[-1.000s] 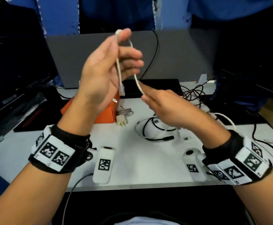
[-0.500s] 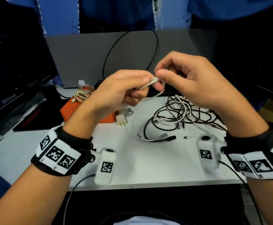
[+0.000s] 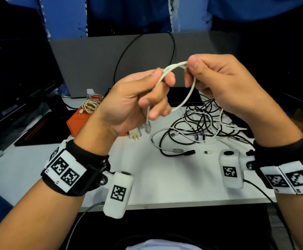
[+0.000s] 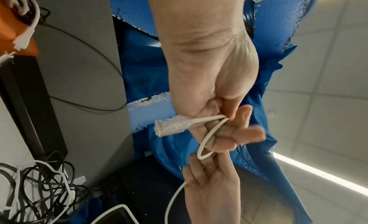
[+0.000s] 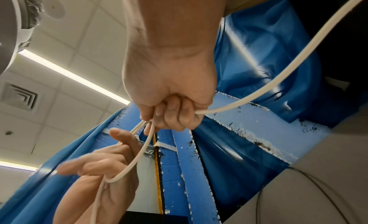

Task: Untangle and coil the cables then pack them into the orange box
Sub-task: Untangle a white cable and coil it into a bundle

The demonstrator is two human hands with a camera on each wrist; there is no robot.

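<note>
I held the white cable (image 3: 185,98) in both hands: my right hand (image 3: 224,83) pinched its doubled strands between thumb and forefinger, and my left hand (image 3: 129,101) gripped it between thumb and fingers, the loop hanging between them and its clear plug (image 3: 147,127) dangling below my left palm. In the right wrist view the cable's free length trailed away past my knuckles. I judged this first loop of the coil only just formed, with the rest of that cable left to wind. The orange box (image 3: 78,121) sat on the table (image 3: 165,174) at about ten o'clock from my hands, and one coiled braided cable (image 3: 91,103) already rested on top of it; whether anything lay inside I could not tell. At about four o'clock the tangle of black and white cables (image 3: 201,123) lay unsorted; I could not count its strands, but there were several. So: one cable coiled, one in hand, the heap left.
</note>
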